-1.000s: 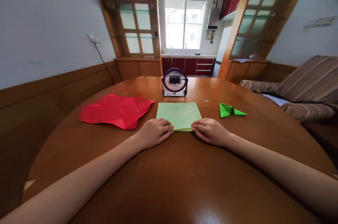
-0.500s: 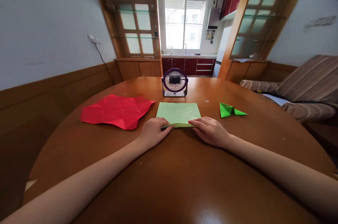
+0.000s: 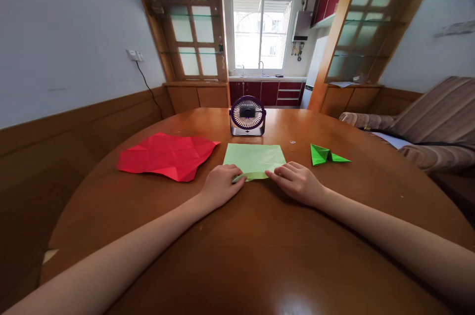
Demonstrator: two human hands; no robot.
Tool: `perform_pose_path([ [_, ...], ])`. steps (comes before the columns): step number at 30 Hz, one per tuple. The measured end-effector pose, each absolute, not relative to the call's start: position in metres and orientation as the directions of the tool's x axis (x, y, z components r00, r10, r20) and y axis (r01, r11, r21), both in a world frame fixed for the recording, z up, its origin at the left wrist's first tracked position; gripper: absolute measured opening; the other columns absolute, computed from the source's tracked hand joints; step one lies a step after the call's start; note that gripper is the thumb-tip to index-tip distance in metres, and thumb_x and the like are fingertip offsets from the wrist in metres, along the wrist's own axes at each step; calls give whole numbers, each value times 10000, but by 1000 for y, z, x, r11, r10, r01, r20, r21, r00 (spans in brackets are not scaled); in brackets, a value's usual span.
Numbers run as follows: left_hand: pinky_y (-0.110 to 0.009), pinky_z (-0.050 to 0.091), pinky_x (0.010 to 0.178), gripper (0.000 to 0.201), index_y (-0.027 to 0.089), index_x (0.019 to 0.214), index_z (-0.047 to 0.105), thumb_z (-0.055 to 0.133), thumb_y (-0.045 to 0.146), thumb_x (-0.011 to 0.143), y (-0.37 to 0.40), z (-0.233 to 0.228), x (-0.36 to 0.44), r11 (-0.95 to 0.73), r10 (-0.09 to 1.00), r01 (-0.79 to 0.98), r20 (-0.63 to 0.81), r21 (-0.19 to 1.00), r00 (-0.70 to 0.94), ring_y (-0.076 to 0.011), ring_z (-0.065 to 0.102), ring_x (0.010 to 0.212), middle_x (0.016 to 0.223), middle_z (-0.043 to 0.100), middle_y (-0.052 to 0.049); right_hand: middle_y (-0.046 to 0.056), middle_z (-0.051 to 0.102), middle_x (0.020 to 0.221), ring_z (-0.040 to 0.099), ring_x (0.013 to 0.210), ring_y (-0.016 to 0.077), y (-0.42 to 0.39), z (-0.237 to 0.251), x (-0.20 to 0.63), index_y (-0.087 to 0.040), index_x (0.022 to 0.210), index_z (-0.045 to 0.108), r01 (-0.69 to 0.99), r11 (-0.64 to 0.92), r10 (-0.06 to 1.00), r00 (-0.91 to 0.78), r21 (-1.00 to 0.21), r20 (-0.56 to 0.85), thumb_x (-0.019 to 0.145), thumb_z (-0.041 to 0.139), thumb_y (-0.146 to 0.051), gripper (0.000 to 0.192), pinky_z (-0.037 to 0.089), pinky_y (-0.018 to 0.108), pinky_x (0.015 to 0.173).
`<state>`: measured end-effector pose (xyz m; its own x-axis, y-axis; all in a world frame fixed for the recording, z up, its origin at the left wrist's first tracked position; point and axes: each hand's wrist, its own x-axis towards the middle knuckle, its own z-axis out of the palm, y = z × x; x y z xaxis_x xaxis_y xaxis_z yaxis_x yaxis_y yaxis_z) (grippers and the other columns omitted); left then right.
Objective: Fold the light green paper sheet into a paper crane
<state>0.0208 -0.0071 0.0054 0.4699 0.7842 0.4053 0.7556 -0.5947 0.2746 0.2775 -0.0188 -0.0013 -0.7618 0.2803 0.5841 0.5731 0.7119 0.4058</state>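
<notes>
The round brown wooden table is smooth and glossy, with window light mirrored in its varnish at the bottom of the frame. The pale green square sheet of paper at centre looks matt and flat. The red crumpled paper sheet at centre left is matt and heavily creased. The bright green folded paper shape is matt with sharp edges. The small purple plastic desk fan has a shiny metallic-looking base.

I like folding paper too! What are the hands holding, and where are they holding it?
Both hands, left hand and right hand, hold the light green paper by its near edge, one at each near corner, lifting that edge off the table.
</notes>
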Motion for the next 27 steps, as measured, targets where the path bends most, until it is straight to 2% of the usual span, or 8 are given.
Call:
perform_pose_path([
  [2, -307, 473, 781, 221, 200, 874, 691, 500, 310, 893, -8, 5, 23, -593, 780, 767, 411, 246, 471, -201, 643, 872, 920, 707, -42, 59, 641, 811, 575, 712, 164, -17, -1, 277, -180, 1201, 569, 566, 713, 270, -766, 413, 584, 962, 396, -129, 299, 476, 330, 678],
  [4, -324, 474, 806, 230, 208, 1007, 666, 490, 312, 900, -7, 4, 25, -598, 770, 767, 431, 231, 471, -209, 644, 907, 973, 708, -44, 61, 633, 803, 571, 717, 171, -16, 0, 277, -179, 1195, 570, 556, 707, 250, -774, 437, 582, 959, 410, -129, 290, 479, 345, 696],
  [6, -341, 475, 819, 293, 216, 1162, 592, 491, 304, 902, -4, 3, 27, -606, 757, 763, 457, 223, 468, -213, 647, 919, 1006, 709, -40, 67, 635, 816, 571, 736, 181, -13, 0, 276, -179, 1186, 575, 561, 691, 240, -773, 456, 587, 954, 427, -128, 280, 480, 362, 717],
  [8, -347, 476, 817, 334, 221, 1224, 527, 498, 285, 897, -1, 2, 29, -618, 737, 760, 485, 202, 470, -211, 649, 905, 1014, 709, -33, 78, 642, 869, 577, 791, 194, -10, 0, 276, -193, 1181, 578, 579, 686, 248, -756, 440, 606, 956, 428, -132, 278, 479, 386, 757],
  [11, -354, 464, 836, 284, 207, 1172, 529, 484, 233, 893, 5, 1, 32, -644, 690, 758, 508, 106, 515, -215, 647, 910, 1036, 699, -47, 87, 644, 938, 577, 867, 207, -5, 0, 277, -216, 1183, 579, 600, 700, 273, -726, 387, 631, 963, 419, -146, 281, 469, 419, 824],
  [15, -357, 446, 847, 251, 190, 1144, 543, 441, 221, 917, 8, 1, 34, -661, 652, 750, 492, -4, 577, -222, 646, 919, 1016, 694, -65, 77, 645, 878, 574, 828, 200, 0, 1, 277, -206, 1209, 574, 596, 709, 294, -736, 377, 609, 959, 421, -135, 301, 468, 418, 839],
  [20, -340, 465, 751, 335, 186, 1183, 547, 478, 388, 925, 10, 1, 35, -602, 713, 797, 481, 47, 510, -227, 643, 821, 893, 694, -69, 81, 652, 856, 579, 788, 194, 7, -1, 271, -192, 1241, 567, 604, 716, 305, -721, 349, 622, 958, 403, -130, 333, 475, 394, 803],
  [27, -334, 469, 783, 226, 188, 1010, 636, 435, 255, 933, 16, 1, 33, -608, 727, 786, 477, 113, 494, -214, 641, 883, 936, 704, -70, 121, 641, 1046, 586, 937, 239, 11, -2, 263, -197, 1293, 508, 670, 726, 327, -537, 156, 778, 925, 485, -213, 369, 478, 409, 837],
])
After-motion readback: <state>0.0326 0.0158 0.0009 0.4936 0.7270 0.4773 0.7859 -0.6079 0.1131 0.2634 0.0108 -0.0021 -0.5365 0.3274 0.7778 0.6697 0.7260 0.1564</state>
